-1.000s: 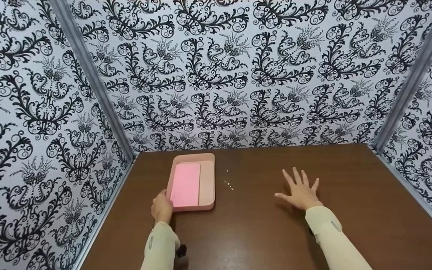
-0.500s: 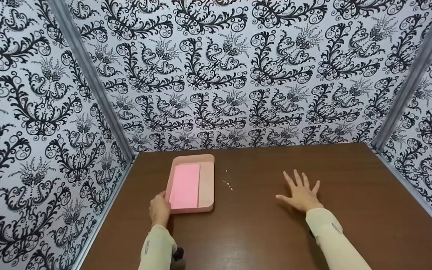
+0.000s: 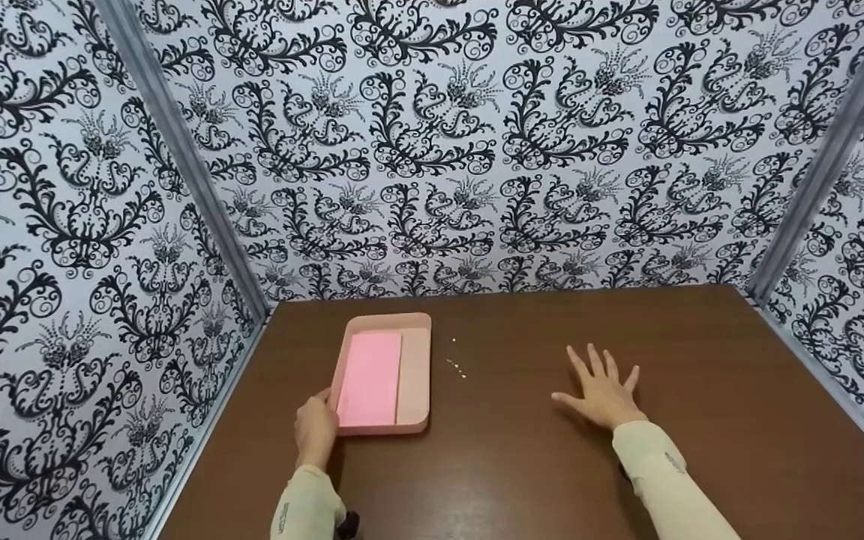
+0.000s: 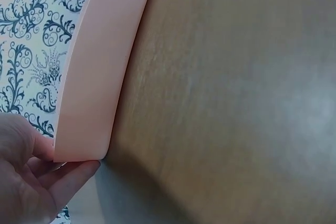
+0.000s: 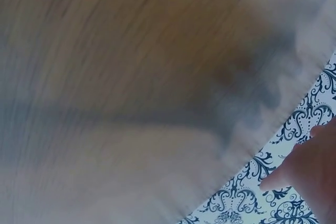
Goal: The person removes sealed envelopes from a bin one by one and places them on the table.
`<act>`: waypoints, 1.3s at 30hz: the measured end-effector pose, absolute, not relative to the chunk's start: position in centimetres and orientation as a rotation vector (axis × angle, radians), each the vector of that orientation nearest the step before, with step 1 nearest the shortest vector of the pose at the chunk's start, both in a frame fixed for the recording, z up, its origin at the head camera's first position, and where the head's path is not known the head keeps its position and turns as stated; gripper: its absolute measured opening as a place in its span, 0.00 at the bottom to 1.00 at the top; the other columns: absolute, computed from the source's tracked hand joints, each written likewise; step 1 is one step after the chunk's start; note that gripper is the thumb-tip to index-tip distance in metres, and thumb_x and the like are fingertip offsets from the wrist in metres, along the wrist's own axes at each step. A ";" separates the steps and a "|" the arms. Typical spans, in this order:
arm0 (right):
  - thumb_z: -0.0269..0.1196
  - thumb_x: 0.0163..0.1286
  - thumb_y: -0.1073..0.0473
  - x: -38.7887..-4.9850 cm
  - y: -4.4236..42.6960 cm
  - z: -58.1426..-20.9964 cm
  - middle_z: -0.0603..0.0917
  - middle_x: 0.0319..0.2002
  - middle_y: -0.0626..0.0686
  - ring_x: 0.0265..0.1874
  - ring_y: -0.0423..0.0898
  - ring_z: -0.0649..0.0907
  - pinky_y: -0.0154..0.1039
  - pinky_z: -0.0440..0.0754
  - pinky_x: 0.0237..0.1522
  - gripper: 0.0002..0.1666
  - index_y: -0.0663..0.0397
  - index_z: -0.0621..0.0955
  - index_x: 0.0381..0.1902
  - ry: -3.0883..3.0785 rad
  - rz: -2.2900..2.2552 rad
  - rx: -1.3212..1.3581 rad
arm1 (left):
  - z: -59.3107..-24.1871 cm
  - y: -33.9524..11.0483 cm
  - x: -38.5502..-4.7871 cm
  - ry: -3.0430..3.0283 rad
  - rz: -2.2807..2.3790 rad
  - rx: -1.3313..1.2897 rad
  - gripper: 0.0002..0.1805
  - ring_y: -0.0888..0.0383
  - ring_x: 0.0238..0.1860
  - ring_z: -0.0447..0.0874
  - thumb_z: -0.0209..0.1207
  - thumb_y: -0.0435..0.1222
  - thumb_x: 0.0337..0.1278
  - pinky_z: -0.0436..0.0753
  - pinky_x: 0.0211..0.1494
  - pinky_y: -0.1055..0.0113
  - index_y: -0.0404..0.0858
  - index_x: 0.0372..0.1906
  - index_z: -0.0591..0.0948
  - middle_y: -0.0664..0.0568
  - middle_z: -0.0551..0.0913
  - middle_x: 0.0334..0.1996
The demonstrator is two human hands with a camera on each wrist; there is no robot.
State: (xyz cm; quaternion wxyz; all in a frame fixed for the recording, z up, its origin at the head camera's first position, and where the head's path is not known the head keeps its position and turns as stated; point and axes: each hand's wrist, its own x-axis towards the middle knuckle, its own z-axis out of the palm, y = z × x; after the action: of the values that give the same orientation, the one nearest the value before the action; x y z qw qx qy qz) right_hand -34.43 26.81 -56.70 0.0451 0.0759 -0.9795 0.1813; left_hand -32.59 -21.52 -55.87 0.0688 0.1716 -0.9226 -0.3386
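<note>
A shallow, peach-coloured tray lies on the left part of the brown table. Inside it, along the left side, is a flat pink rectangle whose kind I cannot tell. My left hand grips the tray by its near left corner. In the left wrist view, fingers of the left hand reach under the end of the tray's side wall. Farther right, my right hand has its fingers spread over the table and holds nothing. Only part of the right hand shows in the right wrist view.
Several small white specks mark the brown table right of the tray. Walls with a black-and-white scroll pattern stand behind and on both sides, with grey strips at the corners.
The tray has slid a little toward me, with my left hand gripping it and the pink rectangle inside. My right hand has shifted only slightly.
</note>
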 end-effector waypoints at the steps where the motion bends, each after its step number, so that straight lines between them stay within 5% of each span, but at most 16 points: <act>1: 0.60 0.65 0.30 -34.4 26.8 -56.7 0.46 0.79 0.68 0.76 0.75 0.47 0.83 0.32 0.62 0.55 0.44 0.52 0.80 -2.991 0.562 0.234 | -55.8 -21.6 -32.4 -2.777 -1.008 0.506 0.22 0.32 0.58 0.80 0.43 0.27 0.71 0.78 0.58 0.40 0.34 0.64 0.77 0.32 0.77 0.62; 19: 0.61 0.65 0.32 -33.8 26.3 -56.9 0.49 0.78 0.69 0.75 0.75 0.49 0.83 0.34 0.62 0.54 0.46 0.54 0.80 -2.975 0.573 0.257 | -55.7 -22.0 -29.6 -2.769 -0.990 0.418 0.21 0.30 0.57 0.79 0.46 0.26 0.68 0.78 0.56 0.38 0.33 0.62 0.78 0.31 0.78 0.60; 39: 0.63 0.63 0.31 -34.3 24.7 -57.0 0.48 0.79 0.67 0.76 0.73 0.50 0.82 0.33 0.63 0.55 0.46 0.54 0.79 -2.965 0.565 0.288 | -55.5 -22.9 -31.0 -2.792 -0.976 0.409 0.20 0.34 0.51 0.84 0.52 0.34 0.69 0.80 0.51 0.40 0.39 0.62 0.79 0.34 0.82 0.57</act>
State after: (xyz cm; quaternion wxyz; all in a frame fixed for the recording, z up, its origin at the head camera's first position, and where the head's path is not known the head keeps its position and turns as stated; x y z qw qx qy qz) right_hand -34.31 24.75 -56.98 0.0548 0.0949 -0.9764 0.1860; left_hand -31.03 -22.88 -55.53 0.0780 0.1366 -0.9323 -0.3258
